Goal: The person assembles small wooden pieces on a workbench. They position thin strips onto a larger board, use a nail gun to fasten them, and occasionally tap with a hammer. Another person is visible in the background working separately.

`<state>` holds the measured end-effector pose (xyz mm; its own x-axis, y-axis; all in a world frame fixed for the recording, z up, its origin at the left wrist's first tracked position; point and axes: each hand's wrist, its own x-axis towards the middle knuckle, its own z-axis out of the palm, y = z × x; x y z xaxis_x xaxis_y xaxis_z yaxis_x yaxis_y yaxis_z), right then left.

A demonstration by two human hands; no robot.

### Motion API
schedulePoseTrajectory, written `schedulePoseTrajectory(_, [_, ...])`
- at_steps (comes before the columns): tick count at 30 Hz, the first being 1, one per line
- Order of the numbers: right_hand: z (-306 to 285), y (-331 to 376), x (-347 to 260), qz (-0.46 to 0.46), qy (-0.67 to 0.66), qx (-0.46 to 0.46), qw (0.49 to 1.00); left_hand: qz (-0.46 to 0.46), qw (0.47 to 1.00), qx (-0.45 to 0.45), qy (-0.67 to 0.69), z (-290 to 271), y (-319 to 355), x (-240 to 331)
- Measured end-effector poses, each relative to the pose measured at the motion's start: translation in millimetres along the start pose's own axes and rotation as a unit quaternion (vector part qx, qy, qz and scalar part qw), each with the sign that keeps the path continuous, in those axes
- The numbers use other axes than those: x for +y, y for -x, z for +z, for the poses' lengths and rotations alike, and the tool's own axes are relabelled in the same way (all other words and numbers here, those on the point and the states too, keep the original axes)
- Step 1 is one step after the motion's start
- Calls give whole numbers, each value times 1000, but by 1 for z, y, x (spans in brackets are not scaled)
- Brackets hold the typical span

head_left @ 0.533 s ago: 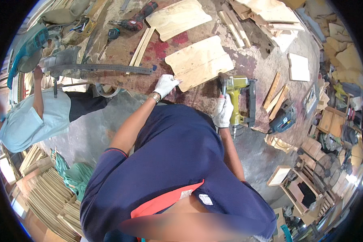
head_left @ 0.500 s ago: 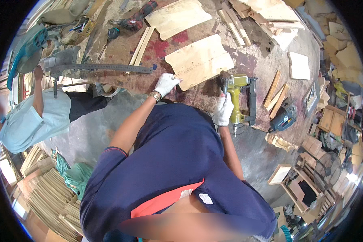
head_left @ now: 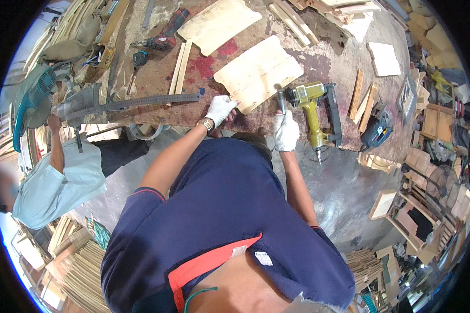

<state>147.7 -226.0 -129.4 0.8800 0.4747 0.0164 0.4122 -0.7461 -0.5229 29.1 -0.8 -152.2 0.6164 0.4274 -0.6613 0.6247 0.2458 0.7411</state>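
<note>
A pale wooden board (head_left: 258, 73) with wavy-cut ends lies before me near the bench's front edge. My left hand (head_left: 222, 108), in a white glove, is closed at its near left corner, fingers curled against the edge. My right hand (head_left: 286, 130), gloved too, is closed round the handle of a hammer (head_left: 280, 99). The hammer's metal head points away from me, just off the board's right side. Close to the right of that hand lies a yellow-green nail gun (head_left: 312, 112) with a black magazine.
A second shaped board (head_left: 219, 23) lies farther back, beside thin wooden strips (head_left: 180, 68) and a red-black cordless drill (head_left: 167, 34). At right are short wood pieces (head_left: 364, 101) and a blue power tool (head_left: 376, 133). A co-worker (head_left: 62, 177) stands left by a mitre saw (head_left: 36, 99).
My right hand has come away from beside the nail gun, shifting left and slightly away from me with the hammer. My left hand stays at the board's corner.
</note>
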Motion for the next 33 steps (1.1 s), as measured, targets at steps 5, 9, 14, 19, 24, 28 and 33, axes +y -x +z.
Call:
schedulePoseTrajectory(5, [13, -1, -7, 23, 83, -116, 990, 17, 1000, -6, -3, 0, -6, -3])
schedulePoseTrajectory(9, [4, -3, -13, -5, -72, -43, 996, 2, 1000, -23, 12, -1, -7, -2])
schedulePoseTrajectory(14, [-1, 27, -22, 76, -184, 17, 980, -2, 1000, -27, -7, -2, -7, -1])
schedulePoseTrajectory(19, [16, 46, -35, 4, -123, -142, 982, 22, 999, -25, -8, -2, -9, -1])
schedulePoseTrajectory(24, [19, 54, -35, 57, -130, -41, 989, -4, 1000, -27, -2, -2, -8, 0])
schedulePoseTrajectory(28, [20, 54, -27, 15, -77, -108, 991, 1, 1000, -20, -4, 0, -8, 2])
schedulePoseTrajectory(33, [20, 56, -20, 11, -54, -95, 994, 2, 1000, -16, 14, 0, -5, 2])
